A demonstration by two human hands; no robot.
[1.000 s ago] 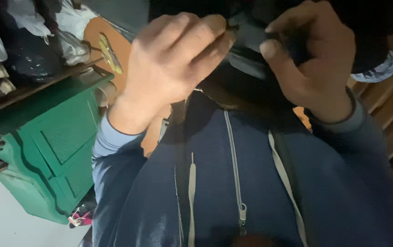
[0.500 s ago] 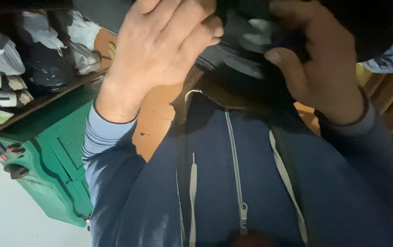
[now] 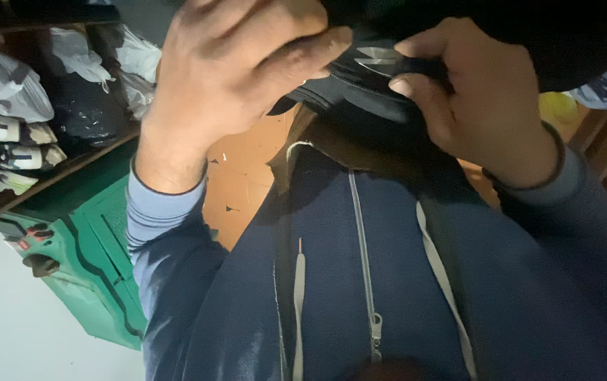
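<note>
Dark strap (image 3: 360,70), lying crosswise, pinched between left hand (image 3: 236,67), right hand (image 3: 480,106)

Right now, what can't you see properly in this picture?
- Head view: the dark strap pinched by the left hand and right hand runs off the top edge; what it belongs to is cut off.
- Right fingers' tips: tucked behind the strap.
- Green cabinet: partly hidden by the left sleeve.
- Shelf bags: too dim to tell contents.

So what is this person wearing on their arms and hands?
Both hands, left and right, are bare: no gloves or rings visible. The arms wear a dark blue zip-up hoodie with pale drawstrings; a lighter blue ribbed cuff shows at the left wrist.
</note>
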